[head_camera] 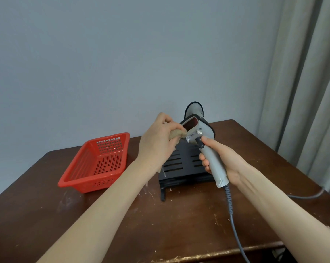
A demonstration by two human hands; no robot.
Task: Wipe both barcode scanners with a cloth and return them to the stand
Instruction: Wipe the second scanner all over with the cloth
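The right hand (225,162) grips the scanner (205,130); the left hand (156,145) pinches the cloth (176,134). Rub the red window (190,123) softly and hold steady

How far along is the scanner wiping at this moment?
Done: nothing certain; a second scanner stands at the stand, and whether it was wiped does not show. In hand: the right hand holds the near scanner off the stand while the left hand presses the cloth by its window. Left: return the near scanner to the stand.
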